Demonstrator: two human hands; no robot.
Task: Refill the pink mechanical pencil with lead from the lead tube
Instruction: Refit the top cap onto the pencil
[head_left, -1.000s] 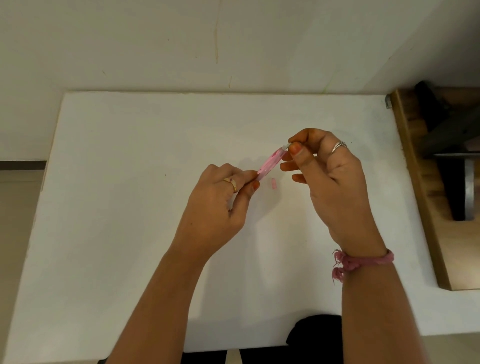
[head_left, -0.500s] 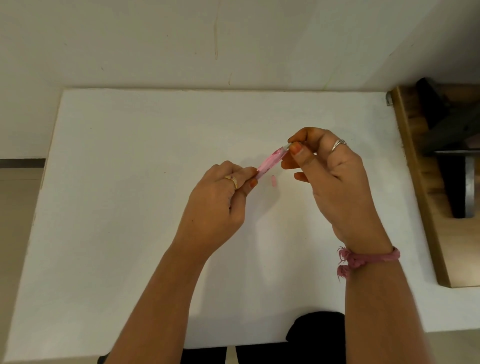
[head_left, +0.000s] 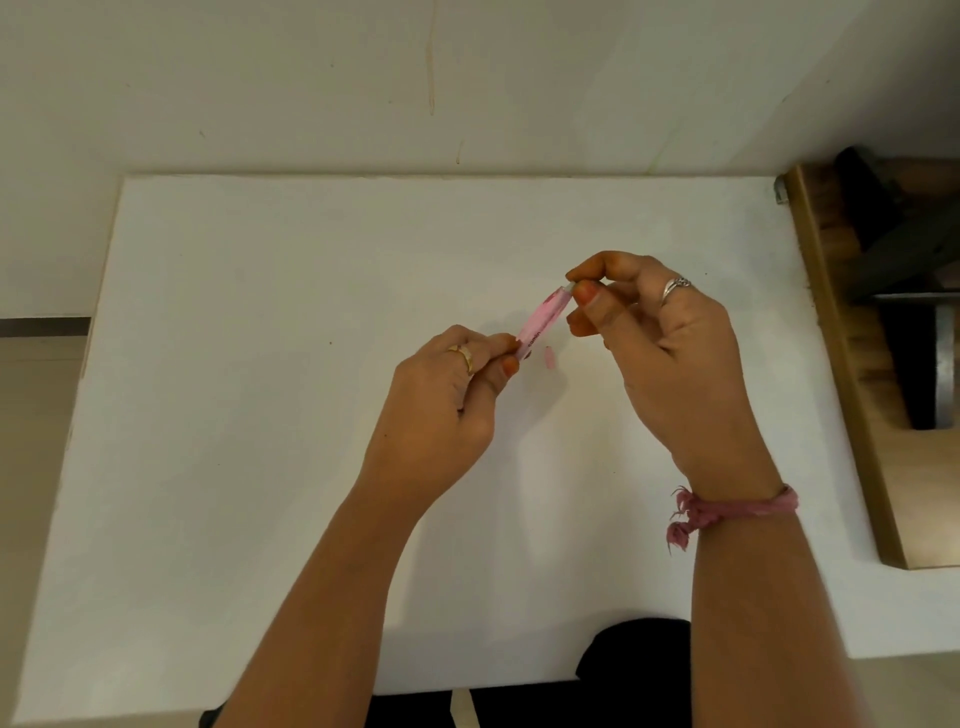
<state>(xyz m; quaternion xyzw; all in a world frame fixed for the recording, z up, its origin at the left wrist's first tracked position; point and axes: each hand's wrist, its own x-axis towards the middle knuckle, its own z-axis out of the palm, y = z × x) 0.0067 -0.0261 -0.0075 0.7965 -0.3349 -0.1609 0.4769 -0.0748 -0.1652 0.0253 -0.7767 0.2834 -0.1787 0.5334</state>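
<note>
The pink mechanical pencil (head_left: 540, 319) is held slanted above the white table (head_left: 260, 364), at its middle. My left hand (head_left: 447, 410) grips the pencil's lower end between thumb and fingers. My right hand (head_left: 665, 353) pinches a small grey-white piece at the pencil's upper end with thumb and forefinger. A small pink cap (head_left: 549, 357) lies on the table just below the pencil. I see no lead tube; whether my hands hide it I cannot tell.
A wooden surface (head_left: 852, 395) with dark metal parts adjoins the table's right edge. A pale wall (head_left: 467, 78) rises behind the table's far edge. A dark object (head_left: 639, 649) sits at the near edge under my right forearm.
Both hands keep their hold on the pencil. Only slight shifts of the hands and of the view show.
</note>
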